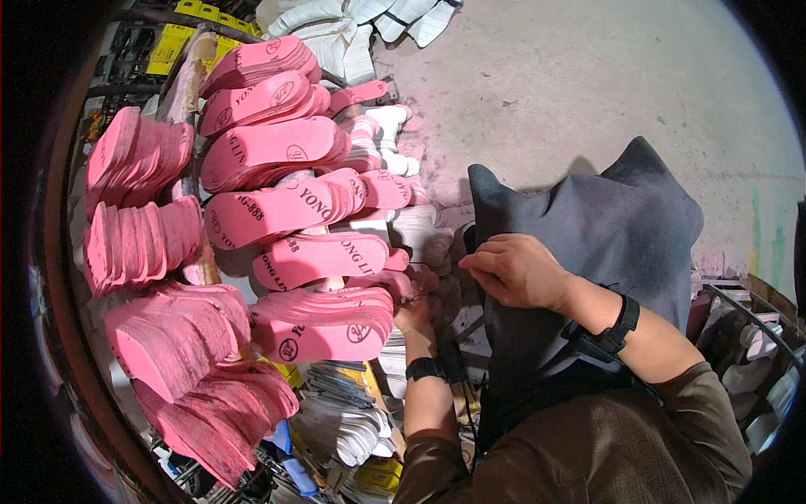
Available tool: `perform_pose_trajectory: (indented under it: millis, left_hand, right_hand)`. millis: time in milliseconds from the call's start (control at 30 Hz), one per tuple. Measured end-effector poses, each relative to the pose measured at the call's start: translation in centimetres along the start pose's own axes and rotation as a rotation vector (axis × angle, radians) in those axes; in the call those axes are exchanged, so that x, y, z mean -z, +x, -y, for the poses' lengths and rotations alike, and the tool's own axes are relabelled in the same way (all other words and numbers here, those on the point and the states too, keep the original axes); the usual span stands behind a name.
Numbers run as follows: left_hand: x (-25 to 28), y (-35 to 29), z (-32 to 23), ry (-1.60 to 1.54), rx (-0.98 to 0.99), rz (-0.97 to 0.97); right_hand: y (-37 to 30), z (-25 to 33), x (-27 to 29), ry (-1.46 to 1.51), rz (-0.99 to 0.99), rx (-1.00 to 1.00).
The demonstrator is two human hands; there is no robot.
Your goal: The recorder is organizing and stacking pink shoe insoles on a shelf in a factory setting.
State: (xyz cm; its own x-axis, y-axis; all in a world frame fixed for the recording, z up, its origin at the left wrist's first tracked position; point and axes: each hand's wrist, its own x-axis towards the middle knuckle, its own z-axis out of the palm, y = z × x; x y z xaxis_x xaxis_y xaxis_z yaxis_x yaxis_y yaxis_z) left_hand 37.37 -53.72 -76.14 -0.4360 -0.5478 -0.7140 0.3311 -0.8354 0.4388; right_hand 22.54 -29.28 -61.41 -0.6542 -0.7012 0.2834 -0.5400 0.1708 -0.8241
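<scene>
My left hand (pixel 413 314) is at the right end of a stack of pink insoles (pixel 323 338), by the lower right of the pile. Its fingers are mostly hidden among the insole edges and shadow, so its grip cannot be made out. Over the dark grey apron (pixel 579 218) on my lap, my right hand (pixel 519 270) has its fingers curled together, pointing left, with nothing visible in them. Just above the left hand's stack lies another pink insole bundle (pixel 323 260), printed with dark marks.
More stacks of pink insoles (pixel 138 248) lie along the left side on a rack. White shoe-shaped pieces (pixel 395 139) stand behind them. White pieces (pixel 340 424) and a blue object (pixel 294 470) sit low in the rack. At right is a metal-framed bin (pixel 756 323) of pale pieces.
</scene>
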Motion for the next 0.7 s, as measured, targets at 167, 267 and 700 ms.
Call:
perform_pose_trajectory:
  millis: [167, 267, 700]
  left_hand:
    - [1.4, 0.8, -1.9, -0.178, 0.092, 0.140]
    - [0.8, 0.4, -1.8, 0.121, -0.147, 0.072]
    - [2.3, -3.7, -1.9, 0.224, -0.174, 0.287]
  right_hand:
    - [0.3, 0.7, 0.0, -0.003, -0.028, 0.034]
    - [0.1, 0.5, 0.0, -0.015, 0.027, -0.015]
    - [0.1, 0.5, -0.5, -0.043, 0.017, 0.010]
